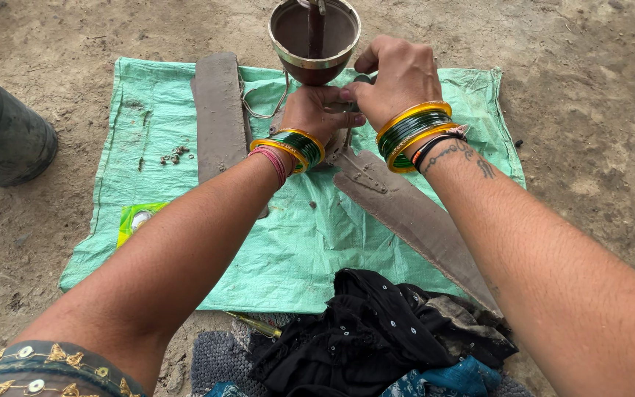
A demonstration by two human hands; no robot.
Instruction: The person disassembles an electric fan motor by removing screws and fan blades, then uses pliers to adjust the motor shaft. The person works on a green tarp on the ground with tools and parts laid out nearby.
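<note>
Both hands, left hand (317,110) and right hand (395,77), pinch fan hub (347,110) (below brown cup (314,40)).

Bare, packed dirt ground (589,147) in flat daylight. A green woven mat (295,257) lies spread on it; a dark cylinder (1,132), perhaps a pipe, at the left edge.

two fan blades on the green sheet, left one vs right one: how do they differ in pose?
The left blade lies nearly straight up the green sheet; the right blade runs diagonally toward the lower right. The left blade lies apart from both hands; the right blade's upper end sits just under the left hand. The right blade shows more of its length. Both are flat, dirt-brown and dusty.
</note>
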